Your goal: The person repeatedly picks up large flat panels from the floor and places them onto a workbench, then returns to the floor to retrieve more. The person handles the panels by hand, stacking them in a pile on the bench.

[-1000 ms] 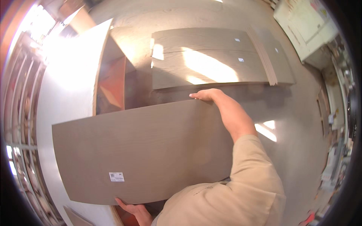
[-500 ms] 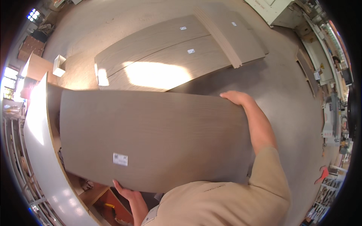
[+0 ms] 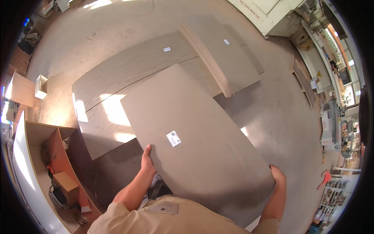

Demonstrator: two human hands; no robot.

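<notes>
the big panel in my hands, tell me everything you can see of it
The panel is a large, flat, rectangular board, grey-brown with a faint wood grain, looking like laminated sheet material. A small white sticker sits on its upper face. It is held roughly level over the concrete floor, running diagonally away from the body, its far end over other panels lying on the floor. The left hand grips its left long edge; the right hand grips its near right corner.

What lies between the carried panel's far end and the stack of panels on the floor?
In the head view, large grey boards flat on the floor fill that stretch between the carried panel and the stack.
</notes>
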